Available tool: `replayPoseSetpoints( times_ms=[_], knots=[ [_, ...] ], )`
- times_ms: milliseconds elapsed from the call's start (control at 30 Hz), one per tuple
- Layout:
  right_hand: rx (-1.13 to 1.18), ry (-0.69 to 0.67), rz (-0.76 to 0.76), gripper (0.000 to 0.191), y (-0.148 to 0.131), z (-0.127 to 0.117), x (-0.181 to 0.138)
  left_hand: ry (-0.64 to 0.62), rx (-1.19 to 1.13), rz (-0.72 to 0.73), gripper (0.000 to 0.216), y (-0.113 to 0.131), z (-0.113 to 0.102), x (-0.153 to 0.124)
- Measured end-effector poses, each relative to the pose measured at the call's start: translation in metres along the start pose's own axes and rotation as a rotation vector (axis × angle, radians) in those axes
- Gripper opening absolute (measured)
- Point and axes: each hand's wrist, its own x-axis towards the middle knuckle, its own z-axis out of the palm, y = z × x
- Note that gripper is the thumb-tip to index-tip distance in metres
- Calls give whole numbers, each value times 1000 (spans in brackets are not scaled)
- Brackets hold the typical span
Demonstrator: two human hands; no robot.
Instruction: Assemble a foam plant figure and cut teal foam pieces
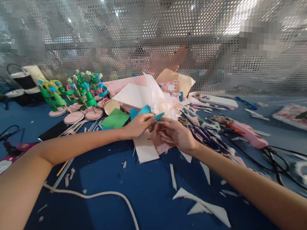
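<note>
A white cable (104,195) and white paper offcuts (204,206) lie on the blue table (148,206) in the lower frame. At centre, the left hand (139,125) and right hand (177,135) meet fingertip to fingertip, both closed in a pinch on a small teal paper piece (159,116). The piece lies between them, with its long axis left to right. Beyond is a paper pile (150,93), and green paper figures (77,95) stand at upper left.

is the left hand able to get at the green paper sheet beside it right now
Probably yes: the green paper sheet lies uncovered just beside the left hand, with nothing between them. That hand pinches a small teal piece, though, so its grip is busy.
</note>
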Motion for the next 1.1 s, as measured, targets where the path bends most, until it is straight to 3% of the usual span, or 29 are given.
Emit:
replayPoseSetpoints(
  times_ms=[333, 533, 900, 1100],
  knots=[
    [-45, 24, -13, 15, 0, 2, 0, 45, -278, -25, 48, 3, 2, 0],
    [-32, 19, -3, 19, 1, 1, 1, 66, -298, -39, 48, 7, 1, 0],
    [19, -18, -4, 18, -2, 1, 0, -88, -472, -63, 48, 10, 3, 1],
    [46, 20, -1, 19, -2, 0, 0, -44, -475, -107, 47, 11, 1, 2]
  ],
)
